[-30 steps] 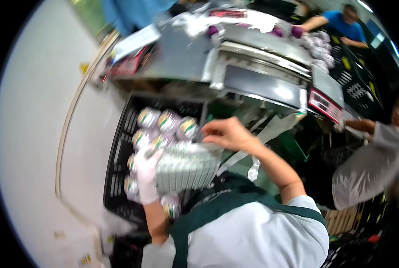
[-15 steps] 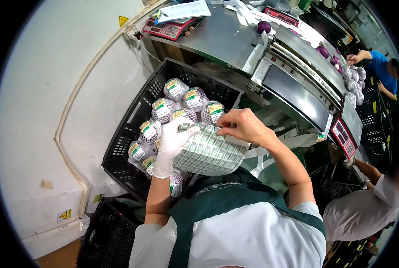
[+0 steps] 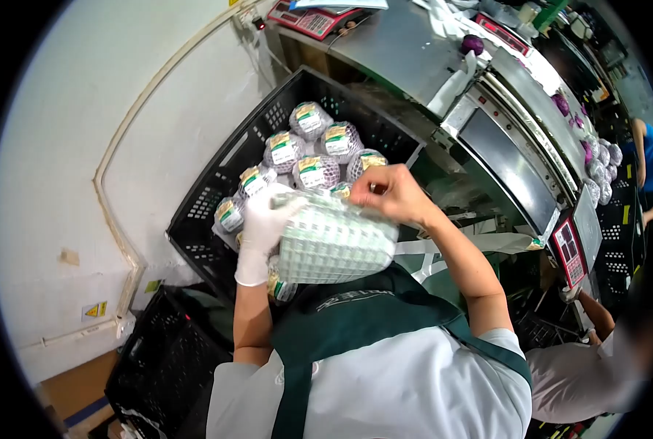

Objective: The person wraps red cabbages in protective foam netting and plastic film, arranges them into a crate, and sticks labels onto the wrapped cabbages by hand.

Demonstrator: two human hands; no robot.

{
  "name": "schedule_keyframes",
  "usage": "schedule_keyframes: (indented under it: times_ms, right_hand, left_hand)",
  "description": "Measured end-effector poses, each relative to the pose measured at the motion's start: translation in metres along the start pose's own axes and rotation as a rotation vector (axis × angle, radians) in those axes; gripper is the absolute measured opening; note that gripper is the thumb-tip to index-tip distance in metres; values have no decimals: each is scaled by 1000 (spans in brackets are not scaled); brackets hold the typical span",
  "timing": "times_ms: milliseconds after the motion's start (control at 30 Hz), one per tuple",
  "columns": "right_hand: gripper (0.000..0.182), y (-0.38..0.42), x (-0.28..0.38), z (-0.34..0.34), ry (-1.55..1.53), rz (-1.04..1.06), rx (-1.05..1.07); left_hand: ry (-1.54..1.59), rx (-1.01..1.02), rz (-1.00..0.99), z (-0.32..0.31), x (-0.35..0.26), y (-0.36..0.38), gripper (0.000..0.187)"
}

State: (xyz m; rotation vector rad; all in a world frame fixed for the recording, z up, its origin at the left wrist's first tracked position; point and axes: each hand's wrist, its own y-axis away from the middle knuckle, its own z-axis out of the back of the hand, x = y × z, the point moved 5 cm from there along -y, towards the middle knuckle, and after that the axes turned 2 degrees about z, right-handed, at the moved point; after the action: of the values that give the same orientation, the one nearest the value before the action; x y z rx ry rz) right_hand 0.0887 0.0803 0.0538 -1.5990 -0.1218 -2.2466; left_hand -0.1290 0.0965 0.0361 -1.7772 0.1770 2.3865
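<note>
My left hand [image 3: 264,230], in a white glove, grips the left edge of a sheet of small green-and-white labels [image 3: 337,245]. The sheet bends in front of my apron and is blurred by motion. At its upper right edge my bare right hand [image 3: 392,194] is closed in a pinch; what lies between the fingertips cannot be made out. Just beyond both hands, several round heads in white foam nets [image 3: 317,172] sit in a black crate [image 3: 227,157], with labels on top. My left hand and the sheet hide some of them.
A metal bench [image 3: 385,55] carries a red scale [image 3: 315,18] and a purple cabbage [image 3: 472,44]. Right of it stand a wrapping machine [image 3: 509,157] and another red scale [image 3: 569,249]. Two other people are at the right. A second black crate [image 3: 162,366] is at lower left.
The view has shifted, so the crate and bench sit differently in frame. The sheet has tilted and blurred. My right hand stays pinched near its top edge. The person in blue has moved.
</note>
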Motion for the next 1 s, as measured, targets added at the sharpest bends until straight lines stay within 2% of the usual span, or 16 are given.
schedule_keyframes:
  times_ms: [33,167,200,233,300,367,433,500,700,767,800,900,967,1000]
  right_hand:
    - [13,-5,-11,0,-17,-55,-47]
    - [16,-16,-69,-13,-310,-447,-79]
    - [15,-16,-86,-17,-311,-489,-77]
    - [13,-16,-102,-23,-311,-532,-77]
    - [13,-14,-124,-37,-299,-588,-51]
    - [13,-12,-143,-45,-226,-650,-26]
    - [13,-17,-156,-43,-9,-644,-14]
    - [12,-20,-168,-44,-5,-638,-27]
    - [21,-23,-180,-52,160,-669,122]
    - [27,-29,-179,-56,601,-310,181]
    - [30,-27,-180,-58,721,-388,142]
    - [22,-31,-169,-57,975,-295,71]
    - [17,-37,-164,-42,930,-254,-46]
    - [20,-44,-144,-35,755,-202,54]
  left_hand:
    - [78,-77,207,17,5,7,16]
    - [35,-315,285,99,40,36,10]
    - [69,-363,307,117,51,47,10]
    - [95,-408,244,131,57,58,10]
    - [181,-543,322,150,59,79,9]
    - [166,-591,341,165,66,94,8]
    - [217,-608,309,171,76,100,9]
    - [274,-568,277,167,73,105,10]
    - [300,-525,259,155,65,94,14]
    - [293,-463,239,149,61,86,16]
    - [294,-458,227,145,59,82,17]
    - [290,-396,201,130,54,68,16]
    - [275,-355,219,116,40,61,12]
    - [242,-332,228,110,40,57,12]
